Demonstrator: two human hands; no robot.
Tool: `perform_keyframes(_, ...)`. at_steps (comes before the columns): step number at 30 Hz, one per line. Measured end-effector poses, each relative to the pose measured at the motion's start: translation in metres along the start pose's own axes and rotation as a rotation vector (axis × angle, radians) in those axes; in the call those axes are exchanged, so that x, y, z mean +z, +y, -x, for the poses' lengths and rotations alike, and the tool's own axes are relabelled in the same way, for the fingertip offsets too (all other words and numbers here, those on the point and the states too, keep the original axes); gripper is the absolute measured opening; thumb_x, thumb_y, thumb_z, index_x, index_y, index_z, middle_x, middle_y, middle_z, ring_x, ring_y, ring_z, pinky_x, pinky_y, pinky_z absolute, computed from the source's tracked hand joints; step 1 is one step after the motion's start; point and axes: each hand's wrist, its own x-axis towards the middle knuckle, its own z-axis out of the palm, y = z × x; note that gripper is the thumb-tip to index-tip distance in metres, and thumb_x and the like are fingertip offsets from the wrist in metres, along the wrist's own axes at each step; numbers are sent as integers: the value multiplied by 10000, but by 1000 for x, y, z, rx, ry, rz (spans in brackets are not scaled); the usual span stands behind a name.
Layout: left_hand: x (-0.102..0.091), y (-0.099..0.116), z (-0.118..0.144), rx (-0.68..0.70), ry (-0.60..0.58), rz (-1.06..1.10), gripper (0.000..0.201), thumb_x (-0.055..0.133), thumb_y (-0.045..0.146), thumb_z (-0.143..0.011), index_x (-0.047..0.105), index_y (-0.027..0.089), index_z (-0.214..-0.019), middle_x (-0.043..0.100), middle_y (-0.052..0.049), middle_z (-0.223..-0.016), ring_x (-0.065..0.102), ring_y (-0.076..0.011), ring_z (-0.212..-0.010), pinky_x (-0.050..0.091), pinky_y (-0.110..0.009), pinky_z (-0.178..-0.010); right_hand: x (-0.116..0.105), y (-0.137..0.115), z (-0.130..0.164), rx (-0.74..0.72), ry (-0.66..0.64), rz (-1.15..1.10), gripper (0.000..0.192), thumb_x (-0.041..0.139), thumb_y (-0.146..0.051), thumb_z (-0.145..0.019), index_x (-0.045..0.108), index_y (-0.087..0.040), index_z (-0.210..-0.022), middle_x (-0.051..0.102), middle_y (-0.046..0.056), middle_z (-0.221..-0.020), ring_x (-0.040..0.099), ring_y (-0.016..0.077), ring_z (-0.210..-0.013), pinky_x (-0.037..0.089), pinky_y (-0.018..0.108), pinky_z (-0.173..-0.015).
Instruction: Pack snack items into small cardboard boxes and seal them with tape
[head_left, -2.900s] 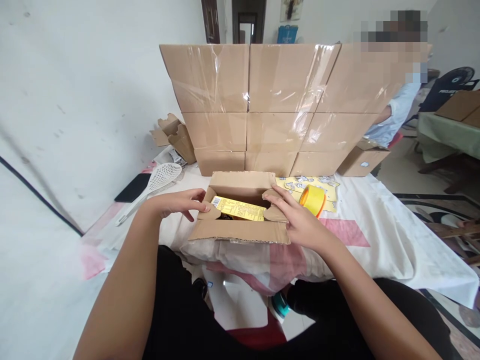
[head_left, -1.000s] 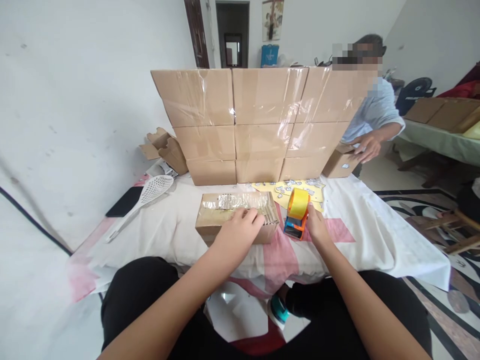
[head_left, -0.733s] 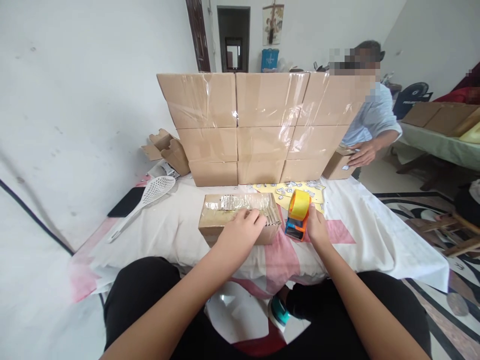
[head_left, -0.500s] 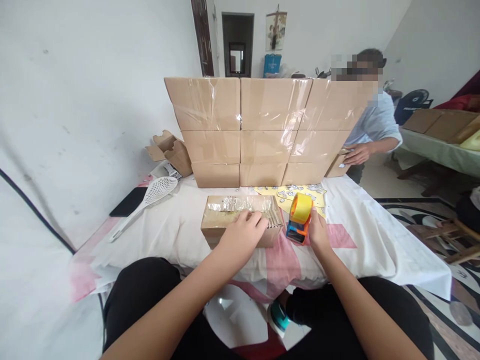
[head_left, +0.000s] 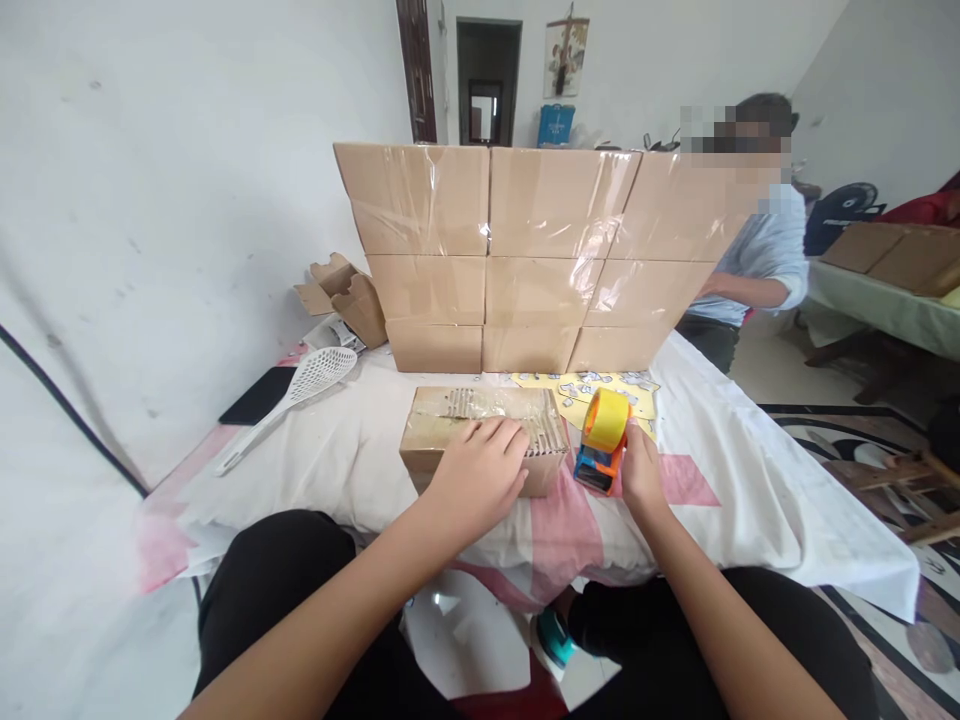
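Note:
A small cardboard box (head_left: 435, 432) lies near the table's front edge, with clear tape across its top. My left hand (head_left: 484, 465) rests on the top and near side of this box, its fingers laid out over the taped surface, not closed round anything. To the right of the box, my right hand (head_left: 643, 468) grips a tape dispenser (head_left: 598, 470) by its far side from the box. The dispenser is orange and blue and carries a yellow roll of tape (head_left: 607, 418). Part of the right hand's fingers is hidden behind the dispenser.
Stacked cardboard boxes (head_left: 536, 290) form a wall at the back. Leftward lie a white slotted ladle (head_left: 322, 375), a dark flat object (head_left: 259, 396) and an opened carton (head_left: 349, 295). A yellow patterned sheet (head_left: 577, 390) lies before the stack. Behind it, right, sits a co-worker (head_left: 769, 260).
My left hand has flattened and slid slightly on the box top. The co-worker's hand and the box it touched beside the stack have gone from sight. The view has shifted a little.

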Motion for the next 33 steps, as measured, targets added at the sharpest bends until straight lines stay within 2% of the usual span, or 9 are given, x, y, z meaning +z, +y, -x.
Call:
perform_keyframes(4, 3, 5, 0, 0, 57, -31, 464, 493, 302, -980, 498, 118, -1406, 600, -133, -1404, 524, -305, -1250, 437, -446, -955, -1, -2, 2, -5, 11, 5, 538, 472, -697, -874, 627, -188, -797, 690, 69, -848, 598, 228, -841, 475, 315, -715)
perform_keyframes(7, 4, 11, 0, 39, 107, -26, 461, 469, 311, -993, 500, 113, -1408, 600, -120, -1411, 530, -301, -1218, 440, -441, -926, -2, -2, 1, -44, -3, -8, 504, 485, -667, -888, 615, -193, -780, 662, 42, -805, 583, 205, -805, 463, 302, -706)
perform_keyframes(12, 12, 35, 6, 252, 198, 104, 371, 396, 285, -1021, 575, 137, -1310, 668, -94, -1298, 588, -247, -1043, 454, -396, -852, -3, -1, -3, -152, -27, -77, 468, 529, -626, -894, 563, -197, -710, 594, 7, -708, 527, 166, -693, 440, 296, -664)
perform_keyframes(16, 35, 57, 14, 374, 101, 266, 299, 422, 280, -997, 594, 185, -1222, 713, -55, -1081, 621, -219, -925, 468, -367, -718, 2, 5, -6, -24, -151, -213, 464, 688, -622, -796, 643, -185, -946, 726, 58, -883, 661, 220, -771, 530, 349, -725)
perform_keyframes(19, 55, 62, 15, 296, -50, 352, 302, 453, 295, -981, 565, 207, -1248, 724, -41, -1050, 670, -218, -937, 505, -348, -710, 6, 12, -2, -42, -182, -204, 553, 723, -628, -772, 629, -169, -1065, 747, 92, -987, 699, 249, -866, 561, 388, -783)
perform_keyframes(22, 70, 57, 12, 104, -148, 416, 441, 512, 318, -960, 470, 208, -1386, 716, -72, -1221, 701, -240, -1033, 552, -359, -784, 8, 15, 10, -141, -159, -139, 512, 685, -608, -824, 629, -160, -1066, 735, 94, -1001, 682, 245, -912, 555, 385, -813)
perform_keyframes(26, 77, 47, 6, -55, -164, 461, 585, 542, 354, -954, 369, 210, -1494, 688, -97, -1318, 697, -268, -1118, 570, -406, -886, 6, 11, 29, -213, -214, -156, 405, 667, -533, -876, 628, -184, -1080, 714, 70, -994, 665, 226, -880, 539, 365, -811)
perform_keyframes(30, 79, 49, 6, -133, -212, 527, 615, 551, 432, -953, 372, 219, -1502, 732, -93, -1226, 725, -284, -1047, 582, -441, -886, 2, 6, 40, -190, -242, -277, 333, 606, -510, -926, 636, -215, -1076, 714, 53, -982, 669, 221, -855, 538, 361, -795)
perform_keyframes(33, 83, 53, 8, -152, -247, 585, 670, 576, 431, -936, 341, 219, -1527, 711, -107, -1277, 705, -298, -1114, 569, -452, -937, 2, 3, 44, -138, -234, -363, 313, 572, -517, -938, 632, -231, -1051, 718, 46, -1001, 685, 226, -870, 544, 364, -804)
